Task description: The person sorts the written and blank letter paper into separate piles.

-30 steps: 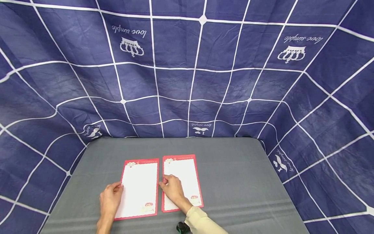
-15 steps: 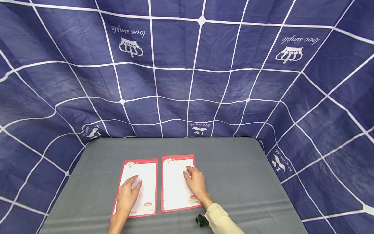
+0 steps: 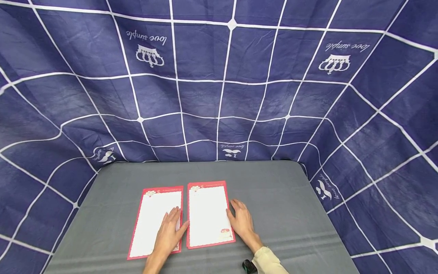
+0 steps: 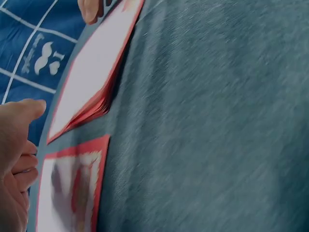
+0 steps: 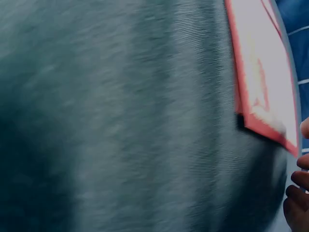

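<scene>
Two red-bordered sheets of letter paper lie side by side. The left sheet (image 3: 154, 217) shows as a single flat layer, while the right-hand paper stack (image 3: 207, 213) has several red edges fanned at one corner in the left wrist view. My left hand (image 3: 168, 233) is over the left sheet's right side, fingers extended and thumb reaching to the stack's left edge. Beside the stack's right edge is my right hand (image 3: 243, 221), fingers relaxed, thumb right at the border. Curled fingers of the right hand (image 5: 299, 186) show at the edge of the right wrist view.
A grey cloth-covered table (image 3: 280, 198) extends around the papers. Blue curtains (image 3: 202, 99) with white grid lines enclose its back and sides. A small black device (image 3: 249, 266) sits at the right wrist by the cream sleeve (image 3: 268, 262).
The left hand has let go of the left sheet's outer edge and moved right across it. My right hand has crossed from the stack's left edge to its right side.
</scene>
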The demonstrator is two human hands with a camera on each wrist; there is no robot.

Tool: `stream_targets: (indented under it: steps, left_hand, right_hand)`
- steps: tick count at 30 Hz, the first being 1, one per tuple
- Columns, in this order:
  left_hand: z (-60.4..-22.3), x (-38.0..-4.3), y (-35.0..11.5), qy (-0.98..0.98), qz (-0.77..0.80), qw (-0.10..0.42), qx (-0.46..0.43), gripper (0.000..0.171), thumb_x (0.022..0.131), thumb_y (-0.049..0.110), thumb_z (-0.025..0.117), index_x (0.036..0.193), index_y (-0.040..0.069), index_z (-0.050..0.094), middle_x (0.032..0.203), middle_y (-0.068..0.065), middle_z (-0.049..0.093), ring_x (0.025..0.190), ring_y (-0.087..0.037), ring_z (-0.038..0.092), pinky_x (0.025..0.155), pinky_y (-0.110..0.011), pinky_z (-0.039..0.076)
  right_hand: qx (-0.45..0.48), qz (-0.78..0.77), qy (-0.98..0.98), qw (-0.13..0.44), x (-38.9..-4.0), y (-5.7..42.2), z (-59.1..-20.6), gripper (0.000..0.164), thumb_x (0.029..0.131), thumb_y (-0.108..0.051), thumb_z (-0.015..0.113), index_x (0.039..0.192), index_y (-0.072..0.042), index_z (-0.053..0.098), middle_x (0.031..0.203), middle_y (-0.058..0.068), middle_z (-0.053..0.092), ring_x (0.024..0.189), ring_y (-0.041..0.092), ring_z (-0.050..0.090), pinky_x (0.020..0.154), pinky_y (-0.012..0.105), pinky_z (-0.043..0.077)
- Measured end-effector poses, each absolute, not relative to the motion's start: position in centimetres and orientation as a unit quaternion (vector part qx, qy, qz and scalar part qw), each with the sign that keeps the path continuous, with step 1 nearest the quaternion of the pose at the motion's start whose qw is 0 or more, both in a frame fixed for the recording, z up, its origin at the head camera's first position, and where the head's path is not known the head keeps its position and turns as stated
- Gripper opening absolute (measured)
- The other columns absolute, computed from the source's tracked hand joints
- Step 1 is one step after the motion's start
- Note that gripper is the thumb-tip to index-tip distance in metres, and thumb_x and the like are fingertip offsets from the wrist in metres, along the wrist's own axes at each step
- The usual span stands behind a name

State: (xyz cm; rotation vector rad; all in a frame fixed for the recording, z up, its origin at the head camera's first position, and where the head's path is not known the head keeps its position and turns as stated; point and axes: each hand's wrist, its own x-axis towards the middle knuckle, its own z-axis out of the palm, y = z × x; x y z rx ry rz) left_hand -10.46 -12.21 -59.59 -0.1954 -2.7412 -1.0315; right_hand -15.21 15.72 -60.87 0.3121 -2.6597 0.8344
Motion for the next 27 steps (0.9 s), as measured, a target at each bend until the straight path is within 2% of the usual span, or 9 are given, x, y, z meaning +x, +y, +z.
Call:
stream_targets:
  steps: [8,16,27]
  left_hand:
    - [-60.2,-10.1,-10.8,-0.937,-0.33,0.06,-0.093,0.068,0.092,0.037,0.07,0.133,-0.014,0.052,0.144,-0.029,0.045,0.138,-0.042,0.038,0.116,-0.054,0.019]
    - [-60.3,-9.9,-10.5,-0.945,-0.312,0.056,-0.086,0.072,0.093,0.042,0.067,0.131,-0.017,0.052,0.146,-0.032,0.042,0.14,-0.043,0.033,0.116,-0.055,0.018]
    - [-60.6,-10.1,-10.1,-0.941,-0.325,0.051,-0.083,0.073,0.092,0.044,0.067,0.129,-0.017,0.054,0.144,-0.034,0.042,0.14,-0.045,0.032,0.116,-0.057,0.015]
  right_hand:
    - [0.115,0.277,-0.942,0.152,-14.3,15.9,-61.8,0.043,0.093,-0.022,0.069,0.124,0.007,0.064,0.132,0.02,0.059,0.127,0.036,0.051,0.1,0.05,0.045]
    - [0.123,0.262,-0.943,0.164,-14.1,15.7,-62.2,0.044,0.092,-0.024,0.069,0.123,0.007,0.065,0.134,0.02,0.058,0.129,0.036,0.049,0.097,0.05,0.048]
    - [0.126,0.251,-0.945,0.166,-14.1,15.6,-62.2,0.044,0.09,-0.024,0.07,0.122,0.006,0.066,0.134,0.021,0.057,0.129,0.038,0.048,0.099,0.05,0.047]
